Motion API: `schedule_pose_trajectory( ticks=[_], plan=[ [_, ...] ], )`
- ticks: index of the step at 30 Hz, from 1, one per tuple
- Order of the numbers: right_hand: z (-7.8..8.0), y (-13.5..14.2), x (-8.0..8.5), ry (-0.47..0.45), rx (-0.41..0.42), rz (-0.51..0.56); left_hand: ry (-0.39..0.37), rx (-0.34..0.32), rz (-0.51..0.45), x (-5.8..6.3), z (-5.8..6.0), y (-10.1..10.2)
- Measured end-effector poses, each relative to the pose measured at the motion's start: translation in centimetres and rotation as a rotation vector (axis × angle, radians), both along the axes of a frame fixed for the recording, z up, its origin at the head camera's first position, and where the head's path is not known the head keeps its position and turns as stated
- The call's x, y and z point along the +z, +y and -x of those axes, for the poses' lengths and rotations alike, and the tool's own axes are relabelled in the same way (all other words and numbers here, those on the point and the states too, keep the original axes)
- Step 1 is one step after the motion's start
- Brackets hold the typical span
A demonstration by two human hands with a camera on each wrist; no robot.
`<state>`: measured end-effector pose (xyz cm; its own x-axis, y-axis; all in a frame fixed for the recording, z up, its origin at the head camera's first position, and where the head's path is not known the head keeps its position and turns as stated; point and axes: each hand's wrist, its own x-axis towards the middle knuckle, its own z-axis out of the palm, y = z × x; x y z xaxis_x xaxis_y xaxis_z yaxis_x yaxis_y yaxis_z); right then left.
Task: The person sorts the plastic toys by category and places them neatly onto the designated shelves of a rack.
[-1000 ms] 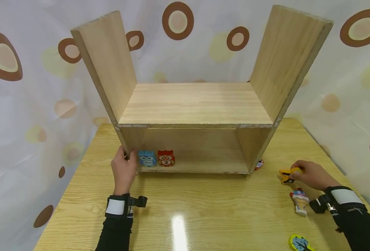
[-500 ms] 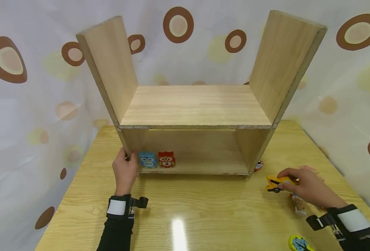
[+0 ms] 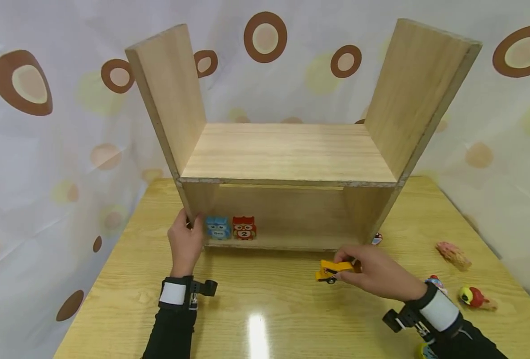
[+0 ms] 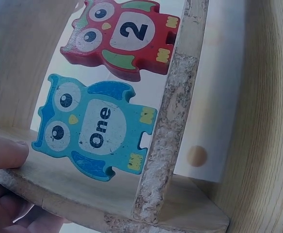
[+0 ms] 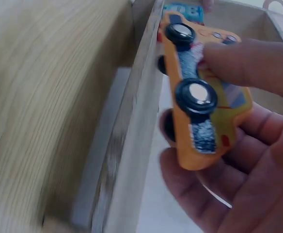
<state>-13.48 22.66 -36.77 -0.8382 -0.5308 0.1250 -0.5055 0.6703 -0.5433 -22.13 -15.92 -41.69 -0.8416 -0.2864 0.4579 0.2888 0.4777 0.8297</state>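
right wrist: smooth, round-wheeled toy car (image 5: 204, 97)

The shelf (image 3: 289, 154) stands on the table (image 3: 220, 304), two owls (image 3: 218, 229) side by side at the left of its lower level, near the left hand (image 3: 186, 244) on its side panel (image 3: 170, 104). Before its right half is a car (image 3: 329, 270) in the right hand (image 3: 379, 272); a cone (image 3: 454, 256) lies farther right.
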Motion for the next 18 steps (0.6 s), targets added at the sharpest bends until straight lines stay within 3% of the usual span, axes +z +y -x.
schedule_pose_trajectory(
  ticks=[9, 18],
  plan=[
    [4.3, -5.9, -1.7, 0.107, -0.085, 0.08, -0.058, 0.013, 0.009, 0.0, -0.1, 0.0],
    [7.9, -9.0, -1.9, 0.089, -0.147, 0.143, -0.03, 0.021, 0.002, 0.2, 0.1, 0.1]
  ],
)
